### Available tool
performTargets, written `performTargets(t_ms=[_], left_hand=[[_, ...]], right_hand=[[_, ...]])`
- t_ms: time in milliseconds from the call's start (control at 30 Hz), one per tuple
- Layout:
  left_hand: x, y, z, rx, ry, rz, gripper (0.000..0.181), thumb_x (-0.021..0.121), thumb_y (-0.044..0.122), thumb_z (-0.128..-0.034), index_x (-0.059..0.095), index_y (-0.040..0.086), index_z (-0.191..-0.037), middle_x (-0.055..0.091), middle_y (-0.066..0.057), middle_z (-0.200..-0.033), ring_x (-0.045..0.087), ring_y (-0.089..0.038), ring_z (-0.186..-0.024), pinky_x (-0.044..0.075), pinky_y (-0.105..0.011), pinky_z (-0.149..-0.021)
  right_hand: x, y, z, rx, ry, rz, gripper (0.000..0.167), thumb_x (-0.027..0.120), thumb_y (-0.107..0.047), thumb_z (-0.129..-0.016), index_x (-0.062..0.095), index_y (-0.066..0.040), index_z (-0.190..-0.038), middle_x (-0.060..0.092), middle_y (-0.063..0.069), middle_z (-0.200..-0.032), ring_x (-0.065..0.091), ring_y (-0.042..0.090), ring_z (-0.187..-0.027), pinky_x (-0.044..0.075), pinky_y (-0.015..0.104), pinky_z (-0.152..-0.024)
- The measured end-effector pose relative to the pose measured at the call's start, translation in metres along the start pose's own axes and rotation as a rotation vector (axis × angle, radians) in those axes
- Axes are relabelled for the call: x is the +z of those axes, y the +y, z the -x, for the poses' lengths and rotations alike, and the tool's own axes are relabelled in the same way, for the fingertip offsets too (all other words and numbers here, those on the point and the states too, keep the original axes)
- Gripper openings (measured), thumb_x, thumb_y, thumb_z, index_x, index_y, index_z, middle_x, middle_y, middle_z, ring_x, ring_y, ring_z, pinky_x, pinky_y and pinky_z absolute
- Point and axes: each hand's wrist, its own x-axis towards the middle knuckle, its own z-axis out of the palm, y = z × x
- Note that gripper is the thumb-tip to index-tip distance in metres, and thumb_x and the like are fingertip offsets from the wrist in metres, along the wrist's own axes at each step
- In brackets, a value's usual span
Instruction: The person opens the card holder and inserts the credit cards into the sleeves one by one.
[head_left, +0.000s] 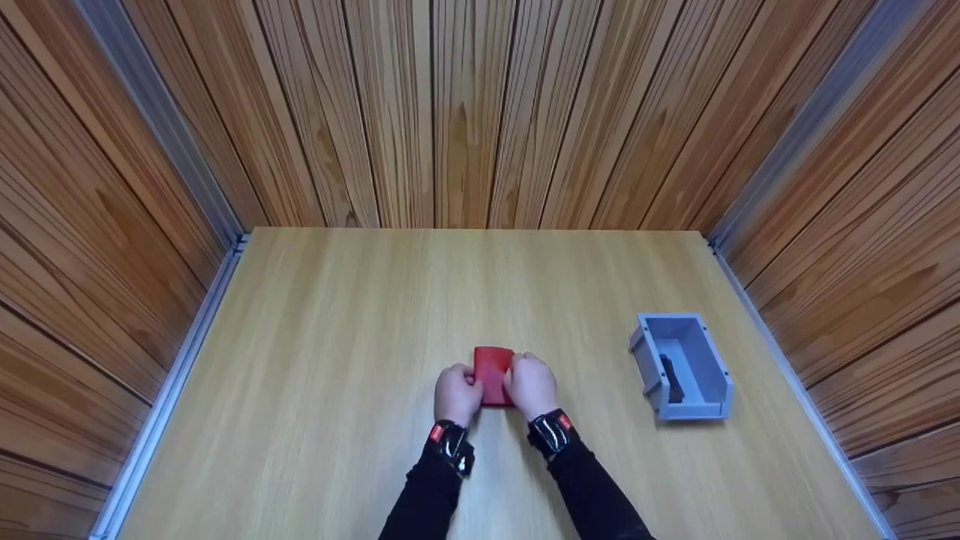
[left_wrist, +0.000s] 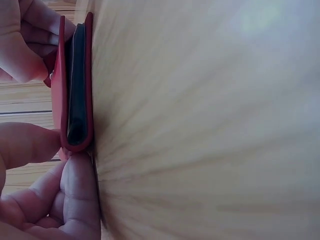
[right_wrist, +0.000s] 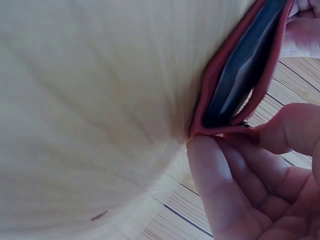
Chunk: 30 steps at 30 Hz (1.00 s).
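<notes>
A red wallet (head_left: 493, 375) with a dark lining (left_wrist: 77, 85) stands between both hands on the wooden table. My left hand (head_left: 458, 394) pinches its folded left edge between thumb and fingers. On the opposite side, my right hand (head_left: 532, 385) pinches the right edge, the thumb at a small red tab (left_wrist: 49, 67) with a metal spot. In the right wrist view the wallet (right_wrist: 212, 82) gapes at its near end, showing the dark inside and a strip like zipper teeth (right_wrist: 244, 104). Fingers of my right hand (right_wrist: 260, 185) lie along its lower edge.
A grey-blue plastic bin (head_left: 694, 412) stands to the right on the table (head_left: 337, 337), holding a slim black object (head_left: 671, 379) whose kind I cannot tell. Wood-plank walls (head_left: 465, 112) and metal rails (head_left: 169, 390) border the table.
</notes>
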Motion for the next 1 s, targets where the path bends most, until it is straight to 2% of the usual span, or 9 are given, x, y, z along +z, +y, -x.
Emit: performTargets(t_ms=[367, 600, 733, 867, 1000], left_hand=[[0.0, 0.0, -0.002, -0.008, -0.006, 0.017, 0.016, 0.074, 0.002, -0.0793, 0.072, -0.003, -0.094, 0.064, -0.005, -0.079, 0.061, -0.021, -0.078, 0.051, -0.036, -0.073], [-0.001, -0.003, -0.001, -0.007, 0.002, 0.0, 0.015, 0.07, 0.0, -0.0766, 0.072, -0.002, -0.091, 0.063, -0.004, -0.076, 0.06, -0.021, -0.076, 0.05, -0.036, -0.071], [-0.002, -0.002, -0.001, -0.023, -0.006, 0.019, 0.015, 0.071, 0.0, -0.0776, 0.072, -0.003, -0.093, 0.064, -0.005, -0.077, 0.061, -0.021, -0.077, 0.051, -0.037, -0.072], [-0.001, -0.001, -0.001, -0.041, -0.025, 0.018, 0.016, 0.072, 0.001, -0.0795, 0.072, -0.003, -0.095, 0.064, -0.005, -0.079, 0.061, -0.02, -0.078, 0.051, -0.036, -0.073], [0.0, -0.001, -0.001, -0.04, -0.016, 0.01, 0.017, 0.073, 0.001, -0.0791, 0.072, -0.003, -0.095, 0.064, -0.005, -0.078, 0.061, -0.02, -0.078, 0.051, -0.036, -0.073]], right_hand=[[-0.001, 0.002, -0.002, 0.029, -0.025, -0.021, 0.009, 0.067, -0.005, -0.079, 0.061, 0.0, -0.076, 0.059, 0.011, -0.069, 0.061, 0.032, -0.064, 0.05, 0.044, -0.059], [-0.001, 0.011, -0.002, 0.111, -0.017, -0.129, 0.017, 0.067, -0.002, -0.077, 0.054, -0.005, -0.066, 0.051, 0.005, -0.063, 0.053, 0.025, -0.059, 0.046, 0.043, -0.057], [-0.004, 0.014, -0.002, 0.134, -0.059, -0.175, 0.014, 0.066, -0.003, -0.079, 0.057, -0.005, -0.069, 0.052, 0.004, -0.065, 0.052, 0.022, -0.06, 0.047, 0.041, -0.059], [-0.007, 0.016, -0.001, 0.199, -0.099, -0.245, 0.013, 0.066, -0.002, -0.08, 0.058, -0.006, -0.07, 0.053, 0.002, -0.067, 0.052, 0.02, -0.062, 0.047, 0.038, -0.061], [-0.008, 0.02, 0.0, 0.237, -0.105, -0.288, 0.005, 0.065, -0.003, -0.081, 0.061, -0.005, -0.078, 0.058, 0.003, -0.071, 0.056, 0.021, -0.065, 0.049, 0.039, -0.064]])
